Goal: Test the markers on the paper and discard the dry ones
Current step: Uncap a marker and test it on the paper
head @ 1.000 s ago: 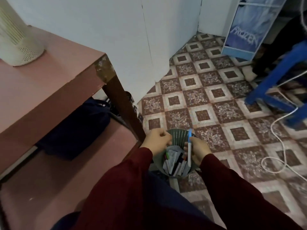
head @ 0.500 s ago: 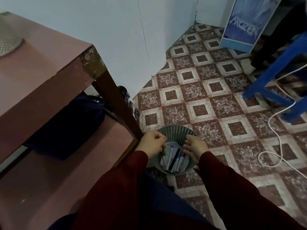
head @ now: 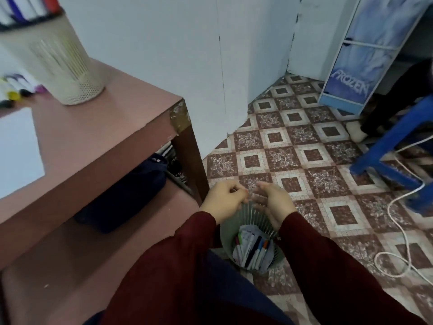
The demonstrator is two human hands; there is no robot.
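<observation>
Some discarding is already done: the bin (head: 251, 215) on the floor beside the desk (head: 105, 137) holds a bunch of markers (head: 254, 250), white barrels with green, black, orange and blue ends, lying on crumpled paper scraps; these look like the rejected dry ones, though dryness itself cannot be seen

Both hands hover just above the bin's far rim, close together but not plainly touching; the left hand (head: 222, 200) has its fingers loosely curled and nothing shows in them; the right hand (head: 271, 202) is blurred, its fingers (head: 260, 192) relaxed and spread, also holding nothing that can be made out; so no marker is in hand at this moment, and the drop into the bin appears finished

Work remains on the desk: a cream cup (head: 68, 66) stands near the wall with more markers (head: 25, 8) sticking out of its top, and a few loose ones (head: 16, 90) lie at the left edge, just behind the white paper (head: 16, 148); whether these are tested or waiting cannot be told, since that corner is smeared and the paper shows no marks in the part visible

Judged so, the task is partway through; the likely next step is to go back up to the desk for another marker
</observation>
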